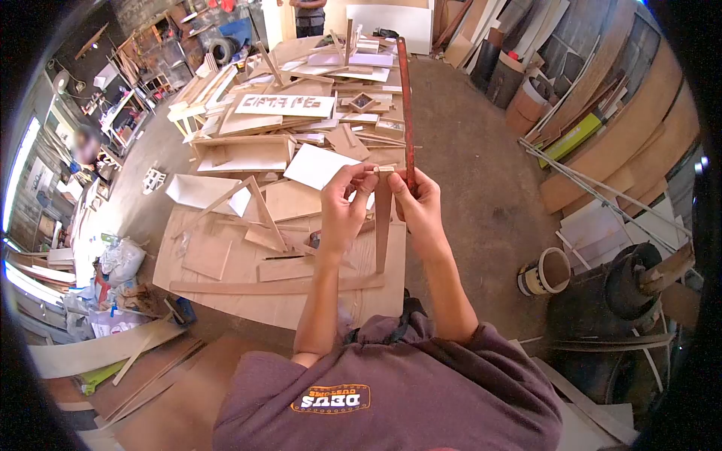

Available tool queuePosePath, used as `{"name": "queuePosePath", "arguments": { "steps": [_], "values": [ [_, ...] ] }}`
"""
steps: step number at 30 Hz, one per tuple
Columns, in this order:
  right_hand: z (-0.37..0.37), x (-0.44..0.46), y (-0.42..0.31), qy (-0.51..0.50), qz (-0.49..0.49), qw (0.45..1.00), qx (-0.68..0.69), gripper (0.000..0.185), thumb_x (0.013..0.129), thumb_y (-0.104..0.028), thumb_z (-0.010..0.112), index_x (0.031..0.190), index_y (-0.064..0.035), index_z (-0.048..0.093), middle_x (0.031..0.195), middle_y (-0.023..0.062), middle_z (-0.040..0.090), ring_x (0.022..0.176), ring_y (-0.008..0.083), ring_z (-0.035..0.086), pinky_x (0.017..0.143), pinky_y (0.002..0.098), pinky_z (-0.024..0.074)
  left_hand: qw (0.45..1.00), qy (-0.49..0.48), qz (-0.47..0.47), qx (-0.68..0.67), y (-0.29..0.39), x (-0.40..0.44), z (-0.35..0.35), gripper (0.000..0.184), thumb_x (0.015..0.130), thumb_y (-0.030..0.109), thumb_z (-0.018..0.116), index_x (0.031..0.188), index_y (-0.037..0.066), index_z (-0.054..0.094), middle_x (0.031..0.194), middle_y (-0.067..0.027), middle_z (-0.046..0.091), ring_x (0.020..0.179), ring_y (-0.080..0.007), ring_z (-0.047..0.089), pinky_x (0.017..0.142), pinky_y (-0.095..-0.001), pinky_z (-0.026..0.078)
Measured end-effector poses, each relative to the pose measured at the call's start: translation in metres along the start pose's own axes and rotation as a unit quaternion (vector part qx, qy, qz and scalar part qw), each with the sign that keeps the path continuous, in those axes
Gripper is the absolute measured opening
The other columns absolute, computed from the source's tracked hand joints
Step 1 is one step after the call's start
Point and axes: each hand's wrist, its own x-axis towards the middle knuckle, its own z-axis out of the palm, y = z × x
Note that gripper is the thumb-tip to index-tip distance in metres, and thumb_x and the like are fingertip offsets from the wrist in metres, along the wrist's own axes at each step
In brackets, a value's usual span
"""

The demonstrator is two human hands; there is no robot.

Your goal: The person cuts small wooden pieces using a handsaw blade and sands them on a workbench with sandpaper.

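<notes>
My left hand [346, 207] is closed, its thumb and fingertips pinching at a small pale wood piece [384, 169]. My right hand [421, 210] is closed around the upper end of a brown wooden strip [383, 225], with its thumb beside the pale piece. From my hands the strip runs down to the right end of a long wooden strip [278, 287] lying across the near table; I cannot tell whether the two are joined. A long red metal bar [407, 105] lies along the table's right edge, its near end behind my right hand.
Boards and offcuts cover the wooden table [361, 301], among them an open wooden box [248, 154] and a white panel with cut-out letters [286, 104]. A bucket [543, 270] stands on the floor at right. One person [309, 16] stands beyond the table, another [86, 146] at far left.
</notes>
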Motion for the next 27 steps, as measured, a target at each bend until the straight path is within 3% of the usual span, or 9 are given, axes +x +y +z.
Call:
{"name": "queuePosePath", "arguments": {
  "steps": [11, 14, 19, 27],
  "values": [
    [0.007, -0.009, -0.013, -0.012, 0.015, 1.000, -0.011, 0.021, 0.095, -0.022, 0.066, 0.098, -0.0008, 0.066, 0.081, -0.0031, 0.063, 0.072, 0.0040, 0.054, 0.063, 0.0212, 0.0429, 0.999, 0.007, 0.032, 0.001, 0.003, -0.004, 0.000, 0.022, 0.092, 0.018, 0.070, 0.105, 0.001, 0.066, 0.090, -0.0032, 0.065, 0.081, -0.0079, 0.058, 0.072, -0.0241, 0.048],
    [0.011, -0.013, -0.022, -0.012, 0.043, 0.997, 0.062, 0.020, 0.096, -0.021, 0.066, 0.096, -0.0010, 0.066, 0.079, -0.0034, 0.061, 0.072, 0.0033, 0.053, 0.063, 0.0209, 0.0427, 1.000, 0.002, 0.028, 0.000, 0.001, -0.008, 0.000, 0.022, 0.092, 0.018, 0.071, 0.104, 0.001, 0.067, 0.089, -0.0025, 0.065, 0.079, -0.0073, 0.058, 0.071, -0.0244, 0.049],
    [0.008, -0.005, -0.013, -0.014, -0.007, 1.000, -0.013, 0.023, 0.096, -0.023, 0.066, 0.092, -0.0006, 0.066, 0.078, -0.0033, 0.060, 0.070, 0.0032, 0.051, 0.061, 0.0212, 0.0407, 0.999, -0.002, 0.031, 0.008, -0.002, -0.008, -0.003, 0.017, 0.092, 0.015, 0.070, 0.100, 0.000, 0.067, 0.090, -0.0030, 0.066, 0.083, -0.0079, 0.061, 0.071, -0.0242, 0.049],
    [0.010, -0.003, -0.012, -0.018, -0.014, 1.000, -0.007, 0.025, 0.096, -0.024, 0.065, 0.092, -0.0001, 0.065, 0.077, -0.0032, 0.060, 0.070, 0.0035, 0.051, 0.061, 0.0215, 0.0402, 1.000, 0.001, 0.027, -0.013, -0.005, -0.006, -0.006, 0.014, 0.093, 0.012, 0.068, 0.101, 0.001, 0.068, 0.090, -0.0033, 0.068, 0.084, -0.0086, 0.062, 0.073, -0.0237, 0.049]
  ]
}}
